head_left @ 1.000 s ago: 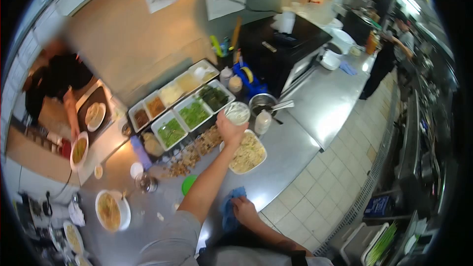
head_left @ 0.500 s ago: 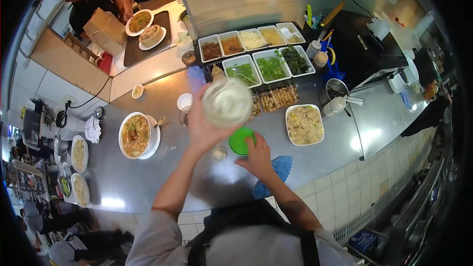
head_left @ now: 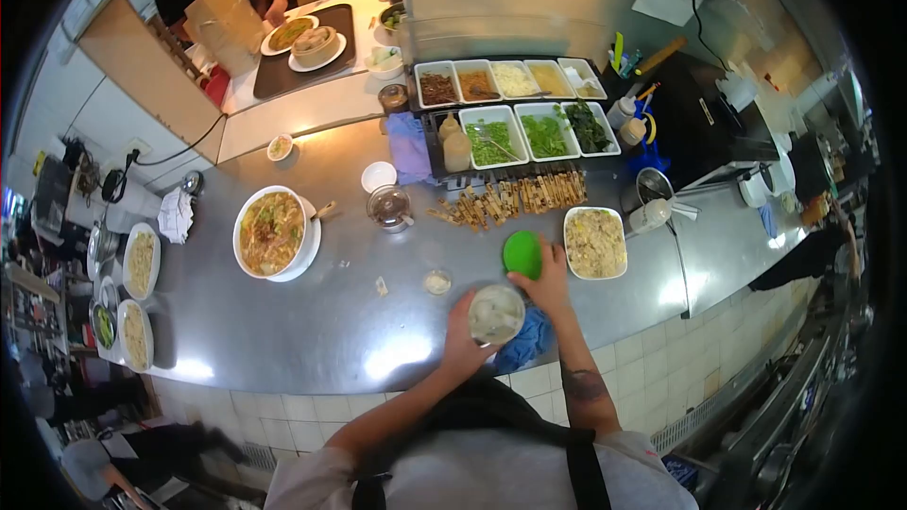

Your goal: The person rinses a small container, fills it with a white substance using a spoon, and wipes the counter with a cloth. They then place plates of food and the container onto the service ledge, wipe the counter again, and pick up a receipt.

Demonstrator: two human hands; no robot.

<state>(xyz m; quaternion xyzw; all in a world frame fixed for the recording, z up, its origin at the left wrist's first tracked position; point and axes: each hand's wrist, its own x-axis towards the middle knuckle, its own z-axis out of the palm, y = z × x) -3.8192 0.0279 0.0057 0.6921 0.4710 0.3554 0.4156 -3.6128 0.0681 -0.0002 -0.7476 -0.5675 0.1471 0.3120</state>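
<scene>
My left hand (head_left: 462, 340) is wrapped round a clear cup (head_left: 496, 314) with whitish, lumpy contents, held above the near edge of the steel counter. My right hand (head_left: 546, 280) grips a green round lid (head_left: 522, 255) by its right side, thumb below and fingers along the edge. Under and beside the cup lies a crumpled blue cloth (head_left: 526, 341). A small round dish of something pale (head_left: 437, 281) sits left of the lid. To the right stands a square white bowl of fried rice (head_left: 595, 243).
Noodle soup (head_left: 271, 233) stands at left, with a glass jar (head_left: 389, 208) nearer the middle. Skewer-like sticks (head_left: 515, 196) lie before the trays of greens (head_left: 491, 137). Beyond the pass, other people stand near a brown tray (head_left: 331, 25). Oval dishes (head_left: 141, 263) line the far left.
My left hand has lowered the cup from high over the counter towards the near edge. My right hand has shifted rightwards with the green lid. The head view has moved slightly.
</scene>
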